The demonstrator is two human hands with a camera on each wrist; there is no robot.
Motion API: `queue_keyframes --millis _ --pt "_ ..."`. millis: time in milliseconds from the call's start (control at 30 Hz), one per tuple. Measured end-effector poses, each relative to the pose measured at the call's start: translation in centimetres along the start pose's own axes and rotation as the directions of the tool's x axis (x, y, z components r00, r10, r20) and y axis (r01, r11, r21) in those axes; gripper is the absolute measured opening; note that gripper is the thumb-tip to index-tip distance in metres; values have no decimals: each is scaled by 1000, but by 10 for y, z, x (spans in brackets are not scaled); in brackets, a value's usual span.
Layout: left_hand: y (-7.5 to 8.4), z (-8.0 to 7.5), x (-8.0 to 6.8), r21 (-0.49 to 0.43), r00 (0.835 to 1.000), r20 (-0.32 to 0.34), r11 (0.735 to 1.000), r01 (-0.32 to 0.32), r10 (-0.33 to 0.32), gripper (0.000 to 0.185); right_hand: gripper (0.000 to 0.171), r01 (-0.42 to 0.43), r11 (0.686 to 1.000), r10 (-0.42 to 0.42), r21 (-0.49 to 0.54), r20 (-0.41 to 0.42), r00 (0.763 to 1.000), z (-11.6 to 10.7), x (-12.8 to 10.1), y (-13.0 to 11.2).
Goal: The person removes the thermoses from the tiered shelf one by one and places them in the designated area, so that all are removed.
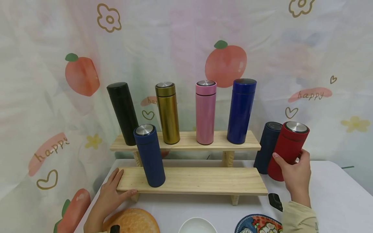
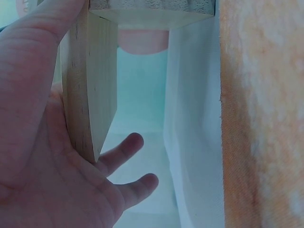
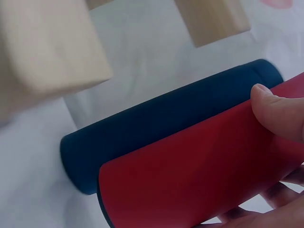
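Note:
My right hand (image 1: 297,174) grips a red thermos bottle (image 1: 288,150) round its body, thumb on the near left side. The red bottle leans and overlaps a dark blue bottle (image 1: 266,147) behind it; in the right wrist view the dark blue bottle (image 3: 166,123) lies alongside. My left hand (image 1: 109,194) holds the left end of the wooden two-step rack (image 1: 198,181), at its lower board. The board's end (image 2: 80,90) sits between thumb and fingers in the left wrist view. A blue bottle (image 1: 150,157) with a silver lid stands on that lower board.
On the upper board stand black (image 1: 122,113), gold (image 1: 167,113), pink (image 1: 205,113) and royal blue (image 1: 242,111) bottles. At the front of the white table are a round bread-like mat (image 1: 134,221), a white bowl (image 1: 197,226) and a patterned mat (image 1: 259,223).

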State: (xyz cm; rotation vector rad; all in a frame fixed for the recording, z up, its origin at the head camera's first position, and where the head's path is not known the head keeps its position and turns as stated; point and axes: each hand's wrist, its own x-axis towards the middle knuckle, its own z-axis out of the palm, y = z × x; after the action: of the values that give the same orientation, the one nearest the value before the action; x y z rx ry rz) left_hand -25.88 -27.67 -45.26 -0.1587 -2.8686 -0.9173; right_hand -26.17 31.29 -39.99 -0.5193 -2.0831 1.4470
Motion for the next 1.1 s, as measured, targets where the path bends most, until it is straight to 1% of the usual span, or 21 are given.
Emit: queue_keyframes --millis 300,567,700,800,933,1033,1100 --pt "-1 -4 -2 -6 1000 -7 1000 -4 4 110 85 -36 999 36 11 -4 999 6 6 22" --pt "-2 -10 -1 -6 1000 14 1000 19 -19 111 84 -43 998 44 43 -36 998 13 7 37" --pt "-4 -10 -1 -9 1000 9 1000 26 -26 110 85 -32 999 34 40 -41 999 18 11 41" --pt "-4 -7 0 -20 1000 5 1000 24 -24 109 86 -36 999 36 6 -36 999 20 16 46" --pt "-3 0 0 -30 1000 6 999 28 -27 110 87 -46 994 43 -96 -32 999 19 19 58" --pt "-3 2 0 -25 1000 5 999 29 -29 110 86 -45 985 45 -167 -5 999 15 23 65" --pt "-3 1 1 -23 1000 1 999 27 -27 110 86 -45 981 53 -191 32 998 11 28 67"
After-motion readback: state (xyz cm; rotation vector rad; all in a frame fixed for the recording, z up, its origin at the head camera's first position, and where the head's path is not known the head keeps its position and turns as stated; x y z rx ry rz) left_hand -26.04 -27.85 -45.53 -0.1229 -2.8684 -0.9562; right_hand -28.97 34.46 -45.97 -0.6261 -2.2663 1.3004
